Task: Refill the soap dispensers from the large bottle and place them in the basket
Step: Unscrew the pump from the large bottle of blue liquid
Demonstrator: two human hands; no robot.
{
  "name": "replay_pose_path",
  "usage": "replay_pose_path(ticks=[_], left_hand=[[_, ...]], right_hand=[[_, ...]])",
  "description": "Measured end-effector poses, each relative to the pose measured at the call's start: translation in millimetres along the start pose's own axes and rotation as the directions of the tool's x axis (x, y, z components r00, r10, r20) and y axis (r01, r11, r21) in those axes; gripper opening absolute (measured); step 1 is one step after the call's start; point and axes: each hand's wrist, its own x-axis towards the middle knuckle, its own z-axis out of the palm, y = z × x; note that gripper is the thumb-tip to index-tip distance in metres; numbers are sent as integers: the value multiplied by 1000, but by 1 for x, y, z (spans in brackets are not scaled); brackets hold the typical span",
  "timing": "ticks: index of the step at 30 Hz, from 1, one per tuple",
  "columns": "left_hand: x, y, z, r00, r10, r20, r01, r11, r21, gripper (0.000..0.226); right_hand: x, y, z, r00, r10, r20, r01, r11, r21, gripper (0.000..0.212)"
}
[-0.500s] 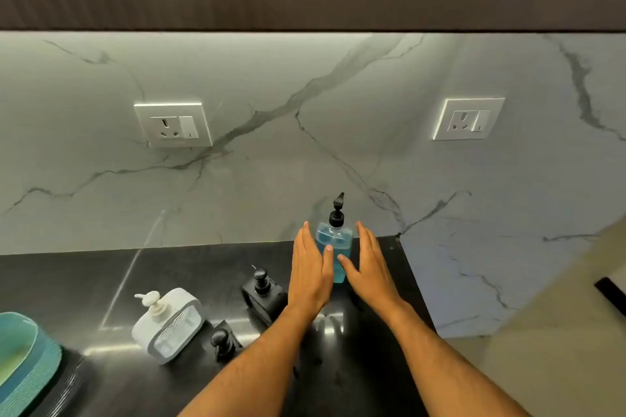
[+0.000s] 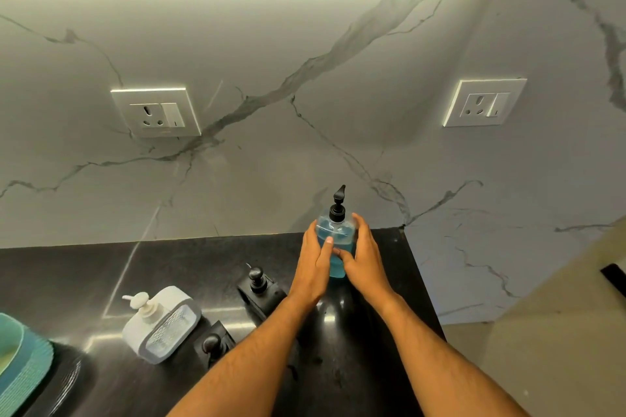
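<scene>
The large bottle [image 2: 335,240] of blue soap is being gripped upright between the left hand [image 2: 313,264] and right hand [image 2: 366,259], near the bench [image 2: 101,274] back edge. Whether it is being lifted clear cannot be told. Three dispensers [image 2: 162,325] are being left beside it.

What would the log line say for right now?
step: grasp | left hand: on blue soap bottle | right hand: on bottle | dispensers: untouched
</scene>
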Motion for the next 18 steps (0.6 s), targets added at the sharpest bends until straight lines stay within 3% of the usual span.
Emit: replay_pose_path(ticks=[18], left_hand=[[-101, 19, -18, 993, 89, 77, -89, 996, -5, 42]], right_hand=[[-116, -29, -6, 992, -39, -116, 49, 995, 83, 72]])
